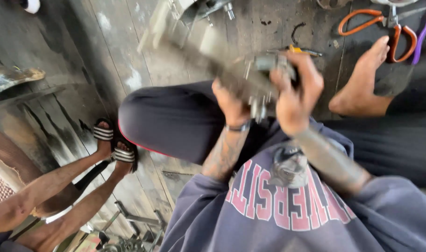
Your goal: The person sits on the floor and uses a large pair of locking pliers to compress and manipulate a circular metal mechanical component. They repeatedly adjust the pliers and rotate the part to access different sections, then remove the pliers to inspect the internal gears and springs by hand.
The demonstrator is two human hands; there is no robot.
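A long grey metal part [208,51] with bolts and brackets on it is held up over my lap, blurred by motion. My left hand [231,105] grips it from below, close to my raised knee. My right hand [294,93] is closed around its bolted end, where a small grey block [266,62] and short bolts [259,108] stick out. A yellow-handled tool [301,50] lies on the floor just behind my right hand. I sit on the floor in dark trousers and a grey-blue sweatshirt, one bare foot [362,79] out to the right.
Orange-handled shears [390,28] and a purple tool [425,30] lie on the wooden floor at top right. Another person's legs in striped sandals [112,142] reach in from the lower left. Metal frame parts [138,224] lie at the bottom, more hardware [208,9] at the top.
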